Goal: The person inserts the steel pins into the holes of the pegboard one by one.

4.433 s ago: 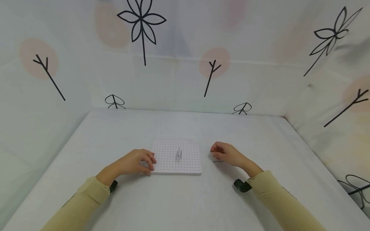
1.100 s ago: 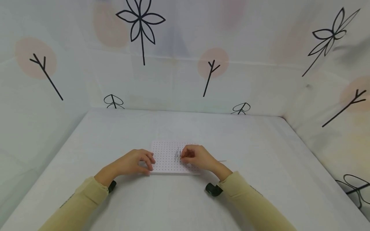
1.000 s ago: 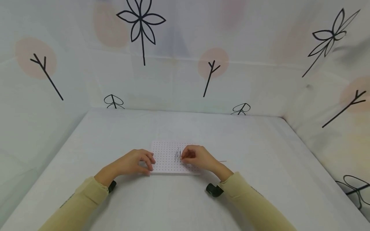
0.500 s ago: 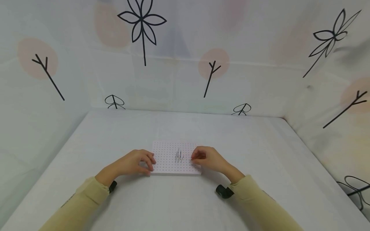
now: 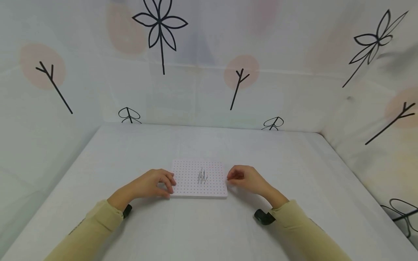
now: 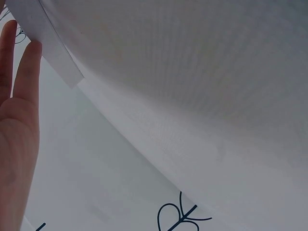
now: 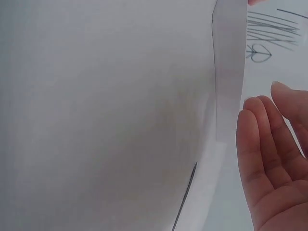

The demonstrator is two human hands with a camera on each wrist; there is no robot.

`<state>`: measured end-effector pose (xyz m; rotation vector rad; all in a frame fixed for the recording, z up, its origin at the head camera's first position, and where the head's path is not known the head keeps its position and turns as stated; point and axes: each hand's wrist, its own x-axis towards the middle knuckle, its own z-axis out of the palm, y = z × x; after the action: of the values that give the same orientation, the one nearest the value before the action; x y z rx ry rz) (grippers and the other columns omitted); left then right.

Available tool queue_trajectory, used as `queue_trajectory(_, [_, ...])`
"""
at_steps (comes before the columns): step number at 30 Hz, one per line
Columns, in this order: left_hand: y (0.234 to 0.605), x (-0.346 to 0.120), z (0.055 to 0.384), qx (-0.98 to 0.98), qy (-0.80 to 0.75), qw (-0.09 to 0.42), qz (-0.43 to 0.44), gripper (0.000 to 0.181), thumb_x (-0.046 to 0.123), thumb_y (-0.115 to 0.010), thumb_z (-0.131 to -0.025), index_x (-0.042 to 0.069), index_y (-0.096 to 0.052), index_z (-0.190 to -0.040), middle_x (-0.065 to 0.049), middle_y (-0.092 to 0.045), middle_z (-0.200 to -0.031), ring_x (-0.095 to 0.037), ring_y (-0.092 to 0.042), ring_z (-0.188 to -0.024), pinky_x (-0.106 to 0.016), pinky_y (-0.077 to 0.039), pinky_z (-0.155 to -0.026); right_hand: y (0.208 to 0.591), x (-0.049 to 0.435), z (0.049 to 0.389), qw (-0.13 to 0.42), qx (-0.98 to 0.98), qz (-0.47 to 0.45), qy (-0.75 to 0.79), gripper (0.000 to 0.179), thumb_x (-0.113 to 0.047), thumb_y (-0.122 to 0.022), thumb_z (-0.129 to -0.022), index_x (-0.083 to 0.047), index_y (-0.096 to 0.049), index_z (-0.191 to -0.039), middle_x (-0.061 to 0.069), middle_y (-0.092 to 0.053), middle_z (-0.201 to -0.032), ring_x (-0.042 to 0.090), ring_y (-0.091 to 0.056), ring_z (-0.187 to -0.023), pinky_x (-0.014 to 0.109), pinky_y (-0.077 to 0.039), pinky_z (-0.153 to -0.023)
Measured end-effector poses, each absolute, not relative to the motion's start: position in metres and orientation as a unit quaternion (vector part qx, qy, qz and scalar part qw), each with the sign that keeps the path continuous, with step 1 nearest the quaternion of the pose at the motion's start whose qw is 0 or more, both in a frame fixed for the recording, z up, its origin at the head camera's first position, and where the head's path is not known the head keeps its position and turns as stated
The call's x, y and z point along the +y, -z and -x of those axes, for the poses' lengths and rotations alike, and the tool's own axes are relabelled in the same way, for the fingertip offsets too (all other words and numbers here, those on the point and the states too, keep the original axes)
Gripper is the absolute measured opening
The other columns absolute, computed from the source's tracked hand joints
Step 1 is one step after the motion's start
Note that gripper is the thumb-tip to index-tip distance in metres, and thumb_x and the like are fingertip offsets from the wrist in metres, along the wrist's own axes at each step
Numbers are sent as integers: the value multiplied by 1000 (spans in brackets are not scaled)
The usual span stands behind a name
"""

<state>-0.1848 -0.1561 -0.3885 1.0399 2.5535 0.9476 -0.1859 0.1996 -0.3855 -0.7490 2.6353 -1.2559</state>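
A white pegboard [image 5: 186,189] with a grid of small holes lies on the table. Several thin dark needles [image 5: 204,175] stand in it, right of the middle, some leaning. My left hand [image 5: 151,184] rests at its left edge; in the left wrist view straight fingers [image 6: 29,70] meet the board's side. My right hand [image 5: 248,179], just off the right edge, holds nothing, its fingers loosely bent and the thumb apart in the right wrist view. There a loose needle [image 7: 185,195] lies on the table; the right hand and arm hide it in the head view.
A white cloth covers the table [image 5: 202,228]. Pale fabric walls [image 5: 196,90] with printed flowers and twigs rise behind it and at both sides. A dark wrist camera [image 5: 263,217] sticks out below the right wrist.
My right hand went from the table right of the board to the standing needles, then drew back right. One more needle stands at the group's right side. The left hand has stayed put.
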Motion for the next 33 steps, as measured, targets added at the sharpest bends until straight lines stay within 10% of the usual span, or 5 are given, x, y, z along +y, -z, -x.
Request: queue_trajectory(33, [390, -157, 185, 872, -320, 108, -354, 14, 12, -80, -72, 22, -72, -75, 8, -62, -102, -28, -48, -119, -47, -39, -98, 391, 252, 193, 80, 908, 224, 345, 16, -6, -76, -76, -6, -67, -89, 0, -62, -86, 16, -56, -80, 26, -49, -72])
